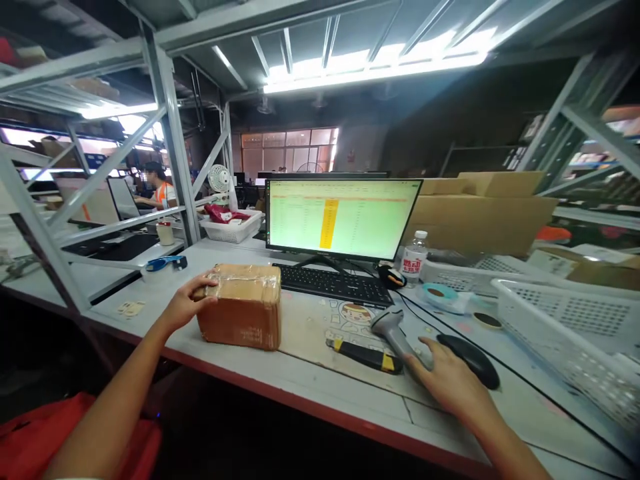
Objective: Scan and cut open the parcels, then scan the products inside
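Note:
A taped brown cardboard box (239,312) rests on the table near its front edge. My left hand (187,300) grips its upper left side, fingers over the top and thumb along the front. To the right, my right hand (447,375) has its thumb and fingers around the handle of a grey barcode scanner (397,333), whose head points away to the left. Just left of the scanner lies a black and yellow utility knife (364,355). A black computer mouse (469,360) sits right beside my right hand.
Behind stand a monitor (343,220) and a black keyboard (335,283). A water bottle (414,259), a roll of teal tape (443,297) and a white plastic basket (565,333) are to the right. Metal posts (173,140) frame the bench. A person in an orange vest (163,193) sits far left.

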A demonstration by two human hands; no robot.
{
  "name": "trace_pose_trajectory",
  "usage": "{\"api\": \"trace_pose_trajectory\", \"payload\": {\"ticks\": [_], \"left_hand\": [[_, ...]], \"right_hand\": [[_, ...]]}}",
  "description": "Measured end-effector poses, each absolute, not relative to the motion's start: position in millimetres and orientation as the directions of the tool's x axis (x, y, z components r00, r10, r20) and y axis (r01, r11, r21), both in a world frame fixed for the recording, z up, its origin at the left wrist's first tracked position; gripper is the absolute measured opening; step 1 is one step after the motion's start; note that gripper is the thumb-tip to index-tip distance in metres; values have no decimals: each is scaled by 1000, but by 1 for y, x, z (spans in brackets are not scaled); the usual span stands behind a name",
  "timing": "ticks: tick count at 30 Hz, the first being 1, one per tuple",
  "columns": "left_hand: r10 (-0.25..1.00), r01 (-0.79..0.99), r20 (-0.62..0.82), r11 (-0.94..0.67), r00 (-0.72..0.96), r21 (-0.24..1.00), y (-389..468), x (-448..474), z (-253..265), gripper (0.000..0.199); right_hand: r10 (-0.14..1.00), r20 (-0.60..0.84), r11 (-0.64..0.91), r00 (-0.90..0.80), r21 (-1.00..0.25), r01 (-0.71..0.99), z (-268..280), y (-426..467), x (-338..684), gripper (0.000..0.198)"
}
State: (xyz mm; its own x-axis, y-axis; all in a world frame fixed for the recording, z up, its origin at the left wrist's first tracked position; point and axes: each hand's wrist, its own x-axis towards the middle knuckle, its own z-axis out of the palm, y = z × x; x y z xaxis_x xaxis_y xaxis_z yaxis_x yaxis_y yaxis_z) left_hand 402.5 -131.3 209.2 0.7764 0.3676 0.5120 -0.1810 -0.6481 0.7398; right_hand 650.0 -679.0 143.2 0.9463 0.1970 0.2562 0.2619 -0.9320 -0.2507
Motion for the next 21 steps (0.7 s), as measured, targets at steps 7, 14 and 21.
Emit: {"api": "trace_pose_trajectory", "payload": {"ticks": [7,14,21], "left_hand": [[469,92,427,-749,773,656,-81,374,230,56],[550,103,615,-787,566,609,-194,366,209,53],[320,-160,555,-743,768,650,-199,357,209,64]], "right_hand": [[222,108,-951,969,-194,239,160,-668,652,81],[279,98,-952,955,-104,289,154,-644,651,72],[292,33,-954,956,-54,293,159,-633,664,50]]}}
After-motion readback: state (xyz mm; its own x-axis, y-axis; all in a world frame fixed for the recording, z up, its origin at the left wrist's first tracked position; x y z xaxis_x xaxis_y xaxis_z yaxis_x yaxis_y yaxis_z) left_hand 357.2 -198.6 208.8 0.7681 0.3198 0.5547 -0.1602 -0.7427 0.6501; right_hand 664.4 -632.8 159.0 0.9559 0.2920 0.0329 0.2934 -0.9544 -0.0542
